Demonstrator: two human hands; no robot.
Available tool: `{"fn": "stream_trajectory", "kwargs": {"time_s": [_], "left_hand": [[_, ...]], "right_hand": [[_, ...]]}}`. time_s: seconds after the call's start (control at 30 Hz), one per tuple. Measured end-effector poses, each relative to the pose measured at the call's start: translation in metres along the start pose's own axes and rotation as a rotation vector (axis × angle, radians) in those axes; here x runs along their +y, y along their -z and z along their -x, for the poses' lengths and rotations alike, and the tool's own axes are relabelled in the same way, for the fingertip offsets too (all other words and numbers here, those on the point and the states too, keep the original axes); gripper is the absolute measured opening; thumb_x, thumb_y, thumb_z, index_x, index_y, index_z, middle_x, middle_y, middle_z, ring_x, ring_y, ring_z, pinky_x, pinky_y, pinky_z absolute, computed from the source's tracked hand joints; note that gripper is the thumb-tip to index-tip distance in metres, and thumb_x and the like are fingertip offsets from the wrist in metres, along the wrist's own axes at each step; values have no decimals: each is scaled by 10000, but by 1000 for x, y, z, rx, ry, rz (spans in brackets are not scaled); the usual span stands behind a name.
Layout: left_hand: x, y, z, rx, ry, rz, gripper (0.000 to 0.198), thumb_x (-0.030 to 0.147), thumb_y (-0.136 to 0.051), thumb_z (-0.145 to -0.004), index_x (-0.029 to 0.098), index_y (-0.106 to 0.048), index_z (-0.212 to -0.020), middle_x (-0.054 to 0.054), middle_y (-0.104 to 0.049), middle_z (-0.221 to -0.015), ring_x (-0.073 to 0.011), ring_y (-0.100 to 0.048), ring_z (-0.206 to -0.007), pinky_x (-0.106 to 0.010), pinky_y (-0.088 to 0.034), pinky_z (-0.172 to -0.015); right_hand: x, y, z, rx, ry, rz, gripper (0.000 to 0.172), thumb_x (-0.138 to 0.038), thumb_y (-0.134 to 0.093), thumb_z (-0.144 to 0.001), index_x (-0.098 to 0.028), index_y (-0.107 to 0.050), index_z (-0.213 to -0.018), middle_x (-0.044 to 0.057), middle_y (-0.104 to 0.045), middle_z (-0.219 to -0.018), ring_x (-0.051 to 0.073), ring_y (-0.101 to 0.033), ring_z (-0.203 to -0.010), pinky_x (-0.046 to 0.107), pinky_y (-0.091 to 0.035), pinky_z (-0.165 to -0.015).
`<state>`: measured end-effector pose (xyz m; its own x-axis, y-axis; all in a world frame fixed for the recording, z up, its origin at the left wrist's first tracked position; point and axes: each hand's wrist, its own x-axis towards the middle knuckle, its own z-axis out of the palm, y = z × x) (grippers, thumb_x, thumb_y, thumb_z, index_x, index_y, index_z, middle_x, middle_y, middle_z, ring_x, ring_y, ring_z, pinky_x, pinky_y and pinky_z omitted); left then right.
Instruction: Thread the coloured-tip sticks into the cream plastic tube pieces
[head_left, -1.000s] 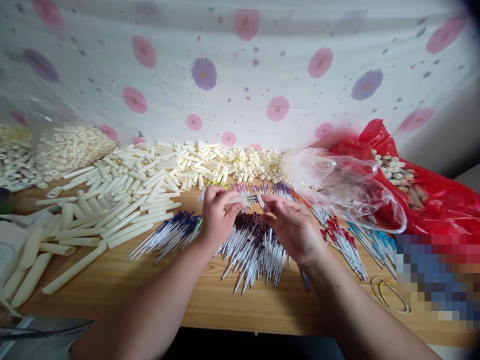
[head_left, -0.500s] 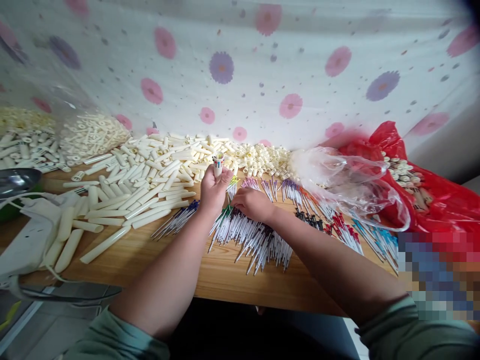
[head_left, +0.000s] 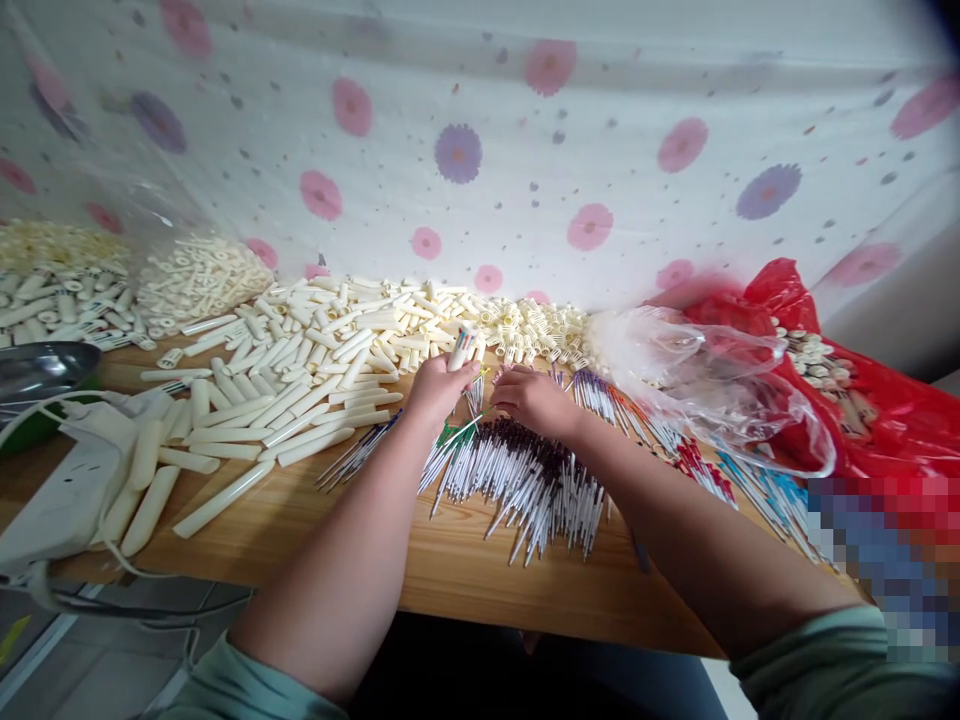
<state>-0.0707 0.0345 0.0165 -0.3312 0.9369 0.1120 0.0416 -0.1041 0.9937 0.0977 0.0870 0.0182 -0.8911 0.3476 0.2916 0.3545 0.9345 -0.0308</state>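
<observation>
**Barrel in My Left Hand**

My left hand (head_left: 441,392) is closed round a pen barrel (head_left: 462,346) above the table (head_left: 465,570). My right hand (head_left: 531,400) curls over the refills (head_left: 517,480), fingertips too unclear to tell its grip. Wood shows along the front edge.

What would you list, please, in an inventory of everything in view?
Wooden table: one, brown, centre
Flowered plastic sheet: one, white with pink and purple, behind table
Glossy plastic tubes: many, cream, left and back
Small tubular pieces: many, cream, back left
Thin plastic rods: many, white with coloured ends, centre and right
Crumpled plastic bag: one, clear, right
Bulging plastic bag: one, red, far right
Rectangular power strip: one, white, left
Shiny metal bowl: one, silver, left edge
Marked plastic barrel: one, white, centre
Fabric sleeves: two, green, bottom
Left hand: one, bare, holding barrel
Right hand: one, bare, at rods
</observation>
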Motion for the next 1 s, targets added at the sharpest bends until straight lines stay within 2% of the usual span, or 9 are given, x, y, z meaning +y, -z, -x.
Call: {"fn": "stream_trajectory", "kwargs": {"time_s": [0.07, 0.17, 0.27, 0.33, 0.43, 0.53, 0.7, 0.83, 1.0], "left_hand": [[2, 3, 4, -171, 59, -60, 218, 320, -703, -664, 135, -593, -623, 3, -546, -499, -65, -377, -393, -208, -240, -396], [6, 2, 11, -542, 145, -177, 266, 370, -684, -701, 126, -613, -620, -19, -581, -507, -58, -371, -379, -209, -218, -393], [7, -4, 18, -725, 154, -212, 219, 312, -680, -703, 123, -621, -612, -12, -582, -487, -53, -370, -383, -207, -224, -406], [7, -11, 21, -749, 141, -182, 189, 284, -675, -699, 120, -630, -617, -11, -587, -483, -55, -390, -395, -205, -241, -415], [6, -23, 28, -704, 125, -76, 200, 306, -664, -701, 116, -638, -640, -21, -609, -507, -66, -441, -418, -204, -271, -422], [7, -33, 35, -630, 119, 26, 218, 321, -672, -691, 114, -630, -635, -18, -607, -509, -67, -456, -426, -200, -293, -427], [6, -40, 43, -600, 146, 214, 219, 319, -684, -704, 114, -630, -650, 6, -570, -505, -65, -475, -446, -191, -308, -433], [3, -41, 45, -654, 194, 298, 241, 336, -690, -717, 113, -623, -654, 19, -540, -484, -57, -456, -433, -188, -309, -436], [2, -43, 49, -687, 232, 396, 276, 364, -733, -677, 116, -619, -641, 40, -490, -446, -50, -426, -422, -187, -312, -437]], "right_hand": [[4, 10, 18, 116, -1, -67, 193, -195, -499, -881, -186, -687, -842, 62, -662, -878, 175, -561, -831, 312, -431, -780], [5, 21, 44, 232, -33, -127, 166, -188, -525, -868, -174, -687, -840, 72, -674, -855, 182, -579, -806, 323, -461, -744], [1, 24, 63, 321, -101, -231, 123, -198, -566, -845, -175, -683, -817, 75, -675, -828, 180, -596, -792, 322, -485, -724], [-4, 22, 70, 419, -180, -364, 93, -216, -601, -824, -175, -675, -786, 65, -672, -781, 160, -607, -732, 298, -496, -674], [-11, 16, 73, 578, -292, -542, 101, -247, -636, -801, -174, -662, -736, 47, -664, -709, 135, -607, -654, 271, -495, -611], [-17, 13, 71, 646, -291, -639, 84, -242, -616, -814, -189, -678, -794, 47, -678, -750, 136, -625, -705, 287, -513, -658], [-19, 16, 73, 661, -310, -784, 121, -213, -596, -823, -222, -694, -893, 47, -691, -850, 130, -641, -792, 306, -528, -727], [-19, 20, 75, 661, -318, -879, 161, -200, -610, -817, -241, -696, -947, 40, -691, -887, 119, -642, -811, 298, -526, -742], [-19, 26, 76, 610, -178, -923, 144, -187, -629, -809, -243, -704, -919, 32, -680, -852, 114, -629, -786, 286, -519, -719]]}}
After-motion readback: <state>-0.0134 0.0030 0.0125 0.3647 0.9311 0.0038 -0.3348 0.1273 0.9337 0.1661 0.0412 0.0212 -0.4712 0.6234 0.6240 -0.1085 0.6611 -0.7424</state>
